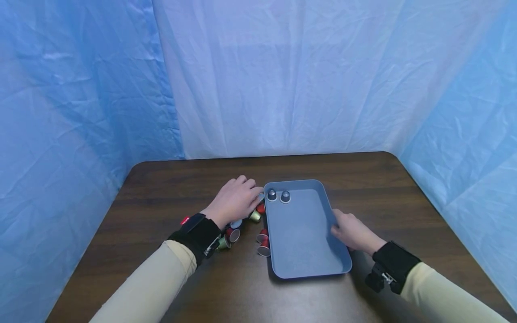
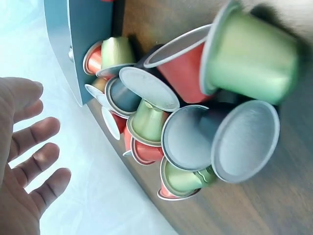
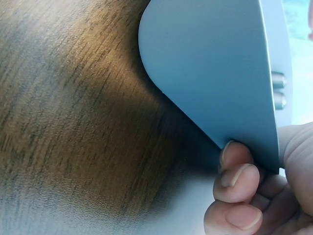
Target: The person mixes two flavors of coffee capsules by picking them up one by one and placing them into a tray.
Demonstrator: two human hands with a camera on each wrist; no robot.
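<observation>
My left hand (image 1: 237, 201) is over a pile of coffee capsules, left of a blue-grey tray (image 1: 304, 233). In the left wrist view its fingers (image 2: 44, 159) are apart and slightly bent, with nothing between them. The pile mixes red, blue and green capsules (image 2: 257, 56), many tipped on their sides. Two dark capsules (image 1: 285, 197) stand side by side in the tray's far left corner. My right hand (image 1: 356, 232) grips the tray's right side, thumb over the rim and fingers (image 3: 237, 183) curled against the outer wall and underside.
Two red capsules (image 1: 264, 248) lie close against the tray's left wall, nearer to me than the pile. Everything is on a dark wooden table (image 1: 194, 172) with rounded far corners. Blue-white sheets (image 1: 282, 89) hang behind and on both sides.
</observation>
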